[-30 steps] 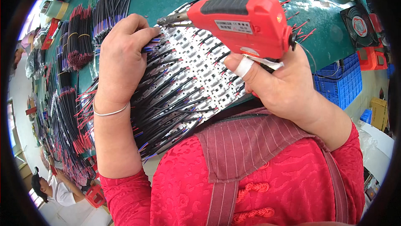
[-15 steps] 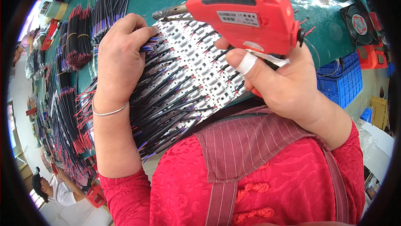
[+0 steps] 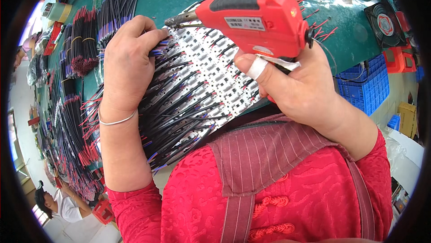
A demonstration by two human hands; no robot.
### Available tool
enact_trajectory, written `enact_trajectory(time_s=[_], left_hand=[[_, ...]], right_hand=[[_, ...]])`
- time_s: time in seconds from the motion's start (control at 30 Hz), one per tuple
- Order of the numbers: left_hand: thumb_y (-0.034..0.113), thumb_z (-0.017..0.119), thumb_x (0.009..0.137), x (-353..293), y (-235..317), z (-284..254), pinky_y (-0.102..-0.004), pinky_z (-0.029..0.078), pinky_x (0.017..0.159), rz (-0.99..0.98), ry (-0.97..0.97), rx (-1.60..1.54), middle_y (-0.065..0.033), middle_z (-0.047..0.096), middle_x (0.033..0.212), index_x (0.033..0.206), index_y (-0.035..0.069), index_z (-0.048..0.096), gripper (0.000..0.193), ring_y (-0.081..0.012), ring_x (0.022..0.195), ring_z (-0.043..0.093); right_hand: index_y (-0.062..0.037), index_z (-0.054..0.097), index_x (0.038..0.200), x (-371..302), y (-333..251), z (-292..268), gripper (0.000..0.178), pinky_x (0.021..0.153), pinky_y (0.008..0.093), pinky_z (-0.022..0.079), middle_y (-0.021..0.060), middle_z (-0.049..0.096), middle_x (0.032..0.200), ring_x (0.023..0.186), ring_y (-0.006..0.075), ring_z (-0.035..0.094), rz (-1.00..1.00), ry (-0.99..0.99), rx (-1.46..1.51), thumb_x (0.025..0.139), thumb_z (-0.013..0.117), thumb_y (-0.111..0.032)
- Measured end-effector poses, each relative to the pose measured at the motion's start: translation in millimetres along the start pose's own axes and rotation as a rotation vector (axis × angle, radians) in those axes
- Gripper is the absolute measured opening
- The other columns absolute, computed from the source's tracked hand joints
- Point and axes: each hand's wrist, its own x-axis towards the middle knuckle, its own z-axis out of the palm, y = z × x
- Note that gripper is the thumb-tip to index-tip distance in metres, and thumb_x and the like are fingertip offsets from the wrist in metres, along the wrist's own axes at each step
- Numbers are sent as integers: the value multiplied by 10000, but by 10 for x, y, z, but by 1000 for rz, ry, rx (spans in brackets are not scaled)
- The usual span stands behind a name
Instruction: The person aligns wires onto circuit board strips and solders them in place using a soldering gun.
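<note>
On green table [image 3: 350, 41], near middle, lay white rectangular circuit-board panel [image 3: 215, 71], thin black wires [image 3: 166, 106] fanned across its left side. Red-and-black plastic soldering gun [image 3: 253, 16] hung above panel, grasped by right hand [image 3: 294, 86]. Left hand [image 3: 130, 54], at panel's far left, pinched blue-ended wire bundle [image 3: 159, 51] near gun's dark metal tip [image 3: 180, 19].

You're in an electronics workshop. Your green counter [image 3: 350, 48] carries bundled wires [image 3: 84, 41] and white circuit boards [image 3: 215, 70]. You have a red soldering gun [image 3: 251, 30] over the boards.
</note>
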Motion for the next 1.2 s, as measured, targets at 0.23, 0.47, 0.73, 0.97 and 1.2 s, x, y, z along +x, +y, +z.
enact_trajectory(time_s=[0.23,0.47,0.73,0.97,1.2], left_hand=[[-132,613,689,-8,-10,-1,-369,525,777,-2,-8,-2,-90,633,912,980,42,749,365,-288,871,661],[-137,618,674,-16,-10,2,-369,524,776,2,0,-6,-92,633,909,977,41,748,375,-286,868,659],[-145,611,661,-9,-14,4,-370,524,778,2,0,-23,-97,632,908,974,29,741,381,-288,872,659],[-147,609,666,-11,-26,9,-372,524,779,6,-1,-21,-95,636,911,983,34,747,390,-290,871,658],[-96,694,646,-14,-14,-6,-396,545,778,-7,-3,1,-73,652,905,965,69,761,364,-295,867,659]], right_hand=[[5,664,1212,-27,-1,1,282,525,218,453,57,720,1000,607,40,555,-3,6,-20,963,718,-116],[10,668,1195,-6,-2,13,276,520,223,452,53,711,956,596,44,555,-11,14,-40,957,723,-119],[17,673,1176,-7,0,13,271,514,229,450,49,702,905,584,49,554,-14,23,-63,950,730,-121],[8,670,1214,-30,-68,6,271,537,198,458,71,728,1082,624,28,557,13,46,67,974,697,-116],[-7,661,1246,-58,-80,-50,285,550,189,460,78,722,1146,637,22,554,-44,20,63,989,682,-128]])
